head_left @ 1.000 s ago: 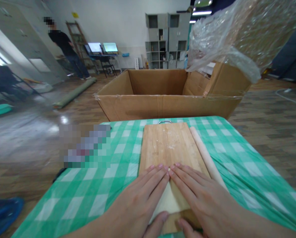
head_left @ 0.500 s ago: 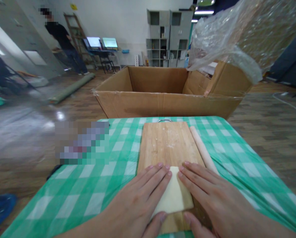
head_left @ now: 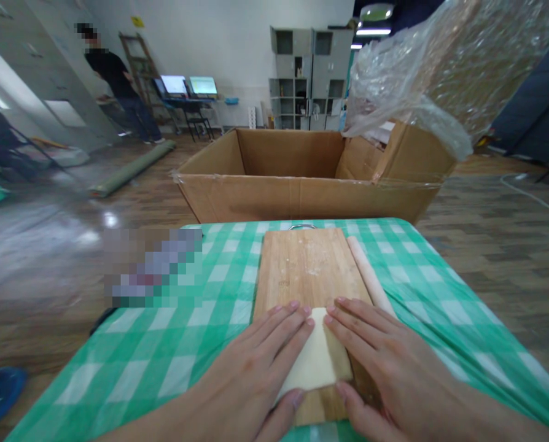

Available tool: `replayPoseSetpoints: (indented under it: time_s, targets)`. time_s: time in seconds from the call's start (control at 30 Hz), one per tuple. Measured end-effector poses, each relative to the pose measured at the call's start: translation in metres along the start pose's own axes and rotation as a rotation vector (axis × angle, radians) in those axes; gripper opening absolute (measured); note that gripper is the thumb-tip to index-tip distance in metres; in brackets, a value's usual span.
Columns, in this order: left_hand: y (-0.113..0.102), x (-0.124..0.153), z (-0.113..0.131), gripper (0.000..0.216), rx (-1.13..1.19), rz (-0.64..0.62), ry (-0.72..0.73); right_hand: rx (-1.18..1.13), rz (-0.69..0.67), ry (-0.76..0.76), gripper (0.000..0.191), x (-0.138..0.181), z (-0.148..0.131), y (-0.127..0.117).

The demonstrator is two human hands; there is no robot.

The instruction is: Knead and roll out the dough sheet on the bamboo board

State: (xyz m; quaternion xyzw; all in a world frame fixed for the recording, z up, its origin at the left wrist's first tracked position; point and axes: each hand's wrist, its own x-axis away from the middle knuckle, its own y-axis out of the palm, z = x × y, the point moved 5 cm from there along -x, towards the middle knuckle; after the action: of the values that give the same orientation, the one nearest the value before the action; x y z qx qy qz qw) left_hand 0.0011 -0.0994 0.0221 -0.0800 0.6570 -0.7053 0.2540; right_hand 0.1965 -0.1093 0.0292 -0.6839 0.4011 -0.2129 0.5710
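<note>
Green-and-white checked tablecloth (head_left: 205,294), and on it a wooden board (head_left: 311,258) with a pale rolling pin (head_left: 371,279) alongside. From where I stand, left hand (head_left: 263,362) and right hand (head_left: 385,356) lie palm-down — fingers straight and close together, thumbs spread wide, nothing gripped. Pale, dough-like sheet (head_left: 323,350) flat on the board's near half — between the hands, left fingers covering one edge.

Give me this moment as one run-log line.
left hand: over left side of dough sheet; right hand: at sheet's right edge; sheet: on wooden cutting board; rolling pin: along board's right side
</note>
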Motion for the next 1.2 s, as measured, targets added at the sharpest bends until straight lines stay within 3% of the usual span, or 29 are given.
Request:
replayPoseSetpoints:
  time_s: [0.4, 0.73, 0.9, 1.03, 1.2]
  targets:
    - [0.006, -0.003, -0.01, 0.092, 0.154, 0.004, 0.031, 0.004, -0.169, -0.02, 0.077, -0.01, -0.005, -0.002]
    - [0.005, -0.008, -0.011, 0.074, 0.165, -0.064, 0.007, 0.01, -0.153, -0.087, 0.075, 0.002, -0.002, 0.004]
    - [0.001, -0.01, -0.01, 0.074, 0.2, -0.058, 0.004, 0.002, -0.213, -0.053, 0.079, 0.0, -0.002, 0.005]
    - [0.001, -0.007, -0.015, 0.077, 0.232, -0.041, 0.011, -0.021, -0.162, -0.037, 0.074, -0.001, -0.004, 0.002]
    - [0.0, 0.003, -0.039, 0.056, 0.228, 0.05, -0.143, -0.02, -0.079, -0.03, 0.061, -0.002, -0.005, -0.003]
